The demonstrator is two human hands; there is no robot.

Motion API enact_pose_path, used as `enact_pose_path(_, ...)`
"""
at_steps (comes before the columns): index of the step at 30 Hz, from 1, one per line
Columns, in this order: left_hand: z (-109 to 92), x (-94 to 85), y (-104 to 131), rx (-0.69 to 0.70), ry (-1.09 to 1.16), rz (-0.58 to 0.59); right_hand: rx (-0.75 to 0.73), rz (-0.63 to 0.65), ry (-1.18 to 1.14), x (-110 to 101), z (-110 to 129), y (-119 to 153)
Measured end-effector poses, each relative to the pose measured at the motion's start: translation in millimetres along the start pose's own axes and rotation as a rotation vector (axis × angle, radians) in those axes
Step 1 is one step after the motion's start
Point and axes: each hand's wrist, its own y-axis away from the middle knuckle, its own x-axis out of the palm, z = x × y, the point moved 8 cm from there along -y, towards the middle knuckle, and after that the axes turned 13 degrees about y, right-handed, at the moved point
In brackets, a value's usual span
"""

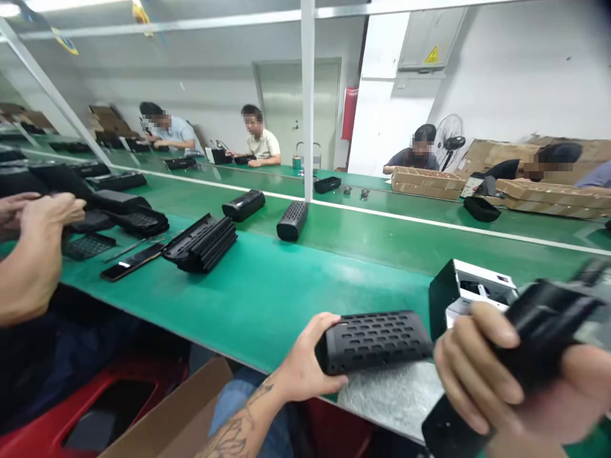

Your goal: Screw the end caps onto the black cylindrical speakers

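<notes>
My left hand [305, 366] is closed around the left end of a black casing with a slotted grille [379, 340], held just above the near edge of the bench. At the lower right, my right hand [482, 369] grips a blurred black object [539, 324] shaped like a cordless power tool; its exact kind is not clear. Part of it sticks out below the fingers, and another part points to the upper right. Behind that hand is an open black-and-white box [442, 299] with dark contents. A silvery sheet [386, 397] lies under the casing.
The green bench [267, 286] bears black casings [293, 221], a stack of black shells [200, 245], a phone [131, 262] and a loose grille [90, 246]. A co-worker's hands [48, 210] work at left. A white post [308, 102] rises mid-bench. Several people sit opposite beside cartons [427, 183].
</notes>
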Motion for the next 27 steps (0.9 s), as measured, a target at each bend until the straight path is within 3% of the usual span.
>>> enact_pose_path(3, 26.5, -39.0, -38.5, -0.090, -0.050, -0.255, 0.129, 0.089, -0.316, 3.4, -53.3, -13.0)
enact_pose_path(6, 42.9, -55.4, -102.5, -0.108, -0.074, -0.519, 0.246, 0.054, -0.419, -8.8, -111.9, -22.9)
enact_pose_path(9, 56.8, -44.5, -179.2, -0.171, -0.158, -0.670, 0.361, -0.022, -0.510, -21.9, -160.8, -25.4)
enact_pose_path(11, 64.9, -26.4, -228.0, -0.199, -0.187, -0.690, 0.431, -0.049, -0.547, -26.3, -181.3, -23.3)
enact_pose_path(15, 80.4, 16.2, -294.7, -0.227, -0.220, -0.652, 0.464, -0.023, -0.543, -27.1, -190.1, -19.6)
enact_pose_path(18, 92.5, 39.3, -316.8, -0.242, -0.260, -0.591, 0.461, 0.015, -0.515, -25.1, -183.8, -18.3)
enact_pose_path(21, 97.5, 39.1, -320.3, -0.213, -0.339, -0.545, 0.456, 0.029, -0.491, -24.8, -175.3, -17.3)
enact_pose_path(24, 93.8, 1.0, -306.5, -0.164, -0.438, -0.589, 0.446, 0.029, -0.481, -24.5, -167.1, -16.1)
enact_pose_path(27, 93.7, -73.8, -277.4, -0.215, -0.510, -0.799, 0.439, 0.037, -0.462, -22.1, -159.4, -13.6)
